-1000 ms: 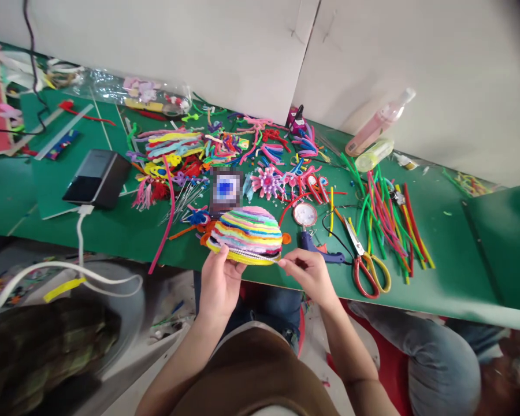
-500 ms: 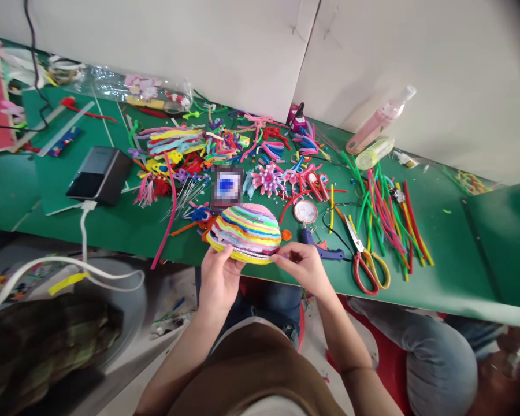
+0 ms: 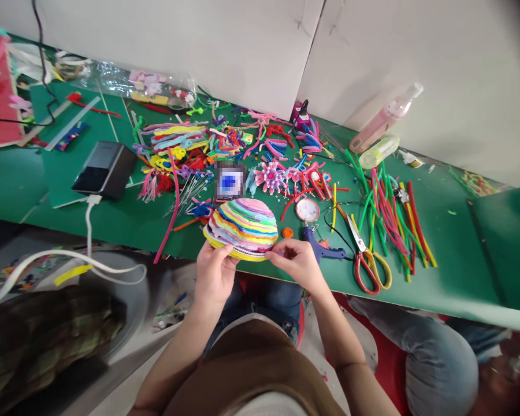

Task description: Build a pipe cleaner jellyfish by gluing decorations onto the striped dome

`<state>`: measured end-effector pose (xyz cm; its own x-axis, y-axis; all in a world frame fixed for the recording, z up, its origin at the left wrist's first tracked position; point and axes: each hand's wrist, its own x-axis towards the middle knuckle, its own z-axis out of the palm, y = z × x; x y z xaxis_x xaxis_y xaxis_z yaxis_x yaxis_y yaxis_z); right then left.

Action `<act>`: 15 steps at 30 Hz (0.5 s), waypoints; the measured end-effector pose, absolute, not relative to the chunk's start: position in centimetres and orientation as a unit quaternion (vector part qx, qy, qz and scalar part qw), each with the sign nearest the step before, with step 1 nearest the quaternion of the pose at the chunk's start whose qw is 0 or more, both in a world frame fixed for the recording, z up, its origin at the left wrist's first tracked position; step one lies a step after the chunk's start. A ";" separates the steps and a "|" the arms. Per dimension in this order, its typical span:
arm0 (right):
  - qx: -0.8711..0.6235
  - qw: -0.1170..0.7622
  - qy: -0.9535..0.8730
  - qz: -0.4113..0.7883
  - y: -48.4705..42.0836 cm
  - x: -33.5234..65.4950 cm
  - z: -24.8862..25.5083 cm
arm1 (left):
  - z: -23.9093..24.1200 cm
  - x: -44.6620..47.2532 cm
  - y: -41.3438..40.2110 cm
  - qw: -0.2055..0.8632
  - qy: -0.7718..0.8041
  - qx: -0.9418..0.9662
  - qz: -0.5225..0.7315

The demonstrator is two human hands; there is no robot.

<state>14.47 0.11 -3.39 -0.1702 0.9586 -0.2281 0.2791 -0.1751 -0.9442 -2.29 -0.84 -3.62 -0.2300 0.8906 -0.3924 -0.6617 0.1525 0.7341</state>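
Note:
A dome-shaped piece coiled from many-coloured pipe cleaners (image 3: 242, 225) sits at the near edge of the green table (image 3: 112, 222). A string of small pale beads (image 3: 247, 253) runs along its lower rim. My left hand (image 3: 214, 271) grips the dome's left underside, fingers curled around the rim. My right hand (image 3: 297, 263) pinches the bead string at the dome's right edge.
Loose pipe cleaners (image 3: 385, 211) and small pipe-cleaner flowers (image 3: 271, 176) cover the table. A blue glue gun (image 3: 318, 245) and red-handled scissors (image 3: 366, 263) lie right of my right hand. A dark box (image 3: 104, 170) with a white cable lies left. Bottles (image 3: 383, 124) lean at the back wall.
The dome has turned slightly in my hands and my right hand has slid left along the rim, closer to my left hand.

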 end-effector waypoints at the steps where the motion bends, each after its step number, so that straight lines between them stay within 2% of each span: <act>1: -0.560 0.323 -0.557 0.521 0.2 14.4 -3.4 | -3.6 -2.4 -0.8 0.614 0.448 0.121 0.639; 9: -0.538 0.335 -0.572 0.520 0.6 12.8 -3.7 | -4.4 -3.6 -1.8 0.664 0.482 0.113 0.560; 15: -0.519 0.335 -0.595 0.514 1.1 11.0 -3.4 | -4.6 -4.2 -2.0 0.618 0.505 0.109 0.593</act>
<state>10.99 1.05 -3.39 -0.2359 0.9623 -0.1356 0.2736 -0.0682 -0.9594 -4.20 -2.04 -4.59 -0.2133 0.8429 -0.4941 -0.6228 0.2723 0.7334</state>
